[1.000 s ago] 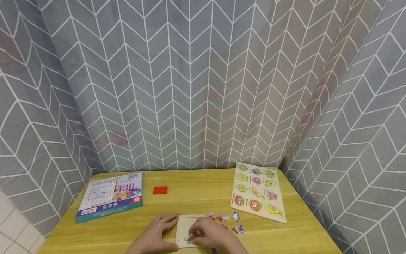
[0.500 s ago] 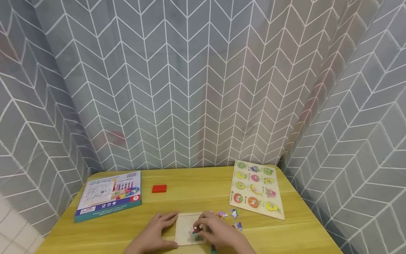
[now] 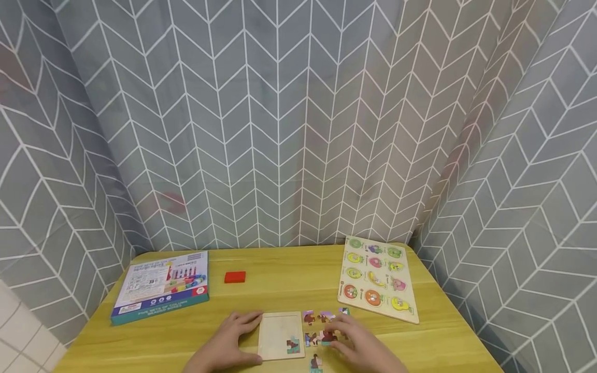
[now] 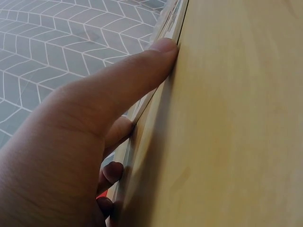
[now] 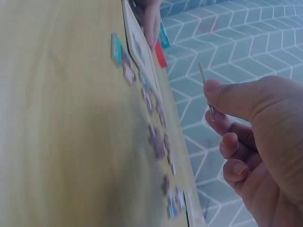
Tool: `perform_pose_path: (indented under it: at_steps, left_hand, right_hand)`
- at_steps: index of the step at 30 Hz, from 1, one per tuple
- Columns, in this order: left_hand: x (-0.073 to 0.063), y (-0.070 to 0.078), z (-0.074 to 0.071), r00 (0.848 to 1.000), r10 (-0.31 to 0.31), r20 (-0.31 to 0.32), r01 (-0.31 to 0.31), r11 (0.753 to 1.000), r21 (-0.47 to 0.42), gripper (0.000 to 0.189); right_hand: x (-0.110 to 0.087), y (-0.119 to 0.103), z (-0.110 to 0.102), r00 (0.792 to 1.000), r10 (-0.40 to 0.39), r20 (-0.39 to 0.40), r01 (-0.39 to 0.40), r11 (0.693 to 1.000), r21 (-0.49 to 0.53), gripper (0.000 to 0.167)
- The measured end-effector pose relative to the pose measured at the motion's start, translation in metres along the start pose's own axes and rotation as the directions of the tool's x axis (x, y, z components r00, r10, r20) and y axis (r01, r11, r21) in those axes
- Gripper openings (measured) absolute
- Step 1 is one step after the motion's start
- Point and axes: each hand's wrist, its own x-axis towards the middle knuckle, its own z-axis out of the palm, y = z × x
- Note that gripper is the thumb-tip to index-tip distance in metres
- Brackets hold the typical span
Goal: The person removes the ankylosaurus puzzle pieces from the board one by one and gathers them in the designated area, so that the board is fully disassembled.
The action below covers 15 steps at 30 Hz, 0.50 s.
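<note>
A square wooden puzzle tray (image 3: 275, 331) lies near the table's front, with one teal-and-brown jigsaw piece (image 3: 293, 345) in its lower right corner. My left hand (image 3: 228, 342) rests against the tray's left side, index fingertip near the far corner and thumb near the front one. In the left wrist view, the thumb (image 4: 163, 47) touches the tray's edge. My right hand (image 3: 359, 344) is over loose pieces right of the tray. It pinches a thin jigsaw piece (image 5: 204, 80) between thumb and finger, seen edge-on above the table in the right wrist view.
Loose jigsaw pieces (image 3: 309, 317) lie right of the tray, one (image 3: 316, 361) nearer the front. A fruit puzzle board (image 3: 378, 280) lies at the back right. A flat boxed toy set (image 3: 160, 287) is at the back left, a red block (image 3: 235, 277) beside it.
My right hand has lifted from the tray and moved right with a dark red piece, uncovering the teal-and-brown piece in the corner. The left hand has stayed at the tray's left side.
</note>
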Motion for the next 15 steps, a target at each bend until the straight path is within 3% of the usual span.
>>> perform_pose_path:
  at_steps: [5, 15]
  left_hand:
    - [-0.001, -0.001, 0.002, 1.000, 0.002, 0.003, -0.002, 1.000, -0.013, 0.094]
    - [0.001, 0.000, 0.002, 1.000, -0.021, 0.009, 0.022, 1.000, -0.022, 0.096]
  right_hand:
    - [-0.017, 0.020, 0.000, 0.996, -0.087, -0.006, 0.087, 0.996, -0.001, 0.021]
    - [-0.025, 0.028, 0.010, 0.992, -0.107, 0.072, 0.094, 0.982, 0.161, 0.021]
